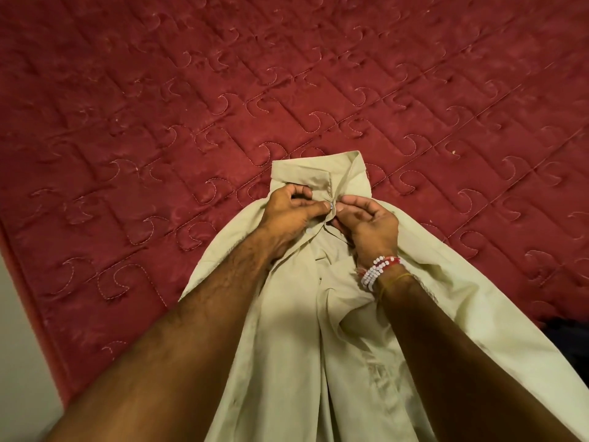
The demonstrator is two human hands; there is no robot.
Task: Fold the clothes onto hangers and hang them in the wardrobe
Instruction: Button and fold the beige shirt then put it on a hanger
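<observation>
A pale beige-green collared shirt (347, 339) lies face up on a red quilted bedspread (191, 106), collar pointing away from me. My left hand (291, 215) pinches the left side of the shirt's front placket just below the collar, at a small button. My right hand (369, 223), with bead bracelets on its wrist, pinches the facing edge of the placket. The two hands' fingertips meet at the top button. No hanger and no wardrobe are in view.
The bedspread stretches wide to the left, right and far side of the shirt. The bed's left edge (35, 298) borders a pale floor or wall strip. A dark object (570, 339) shows at the right edge beside the shirt's sleeve.
</observation>
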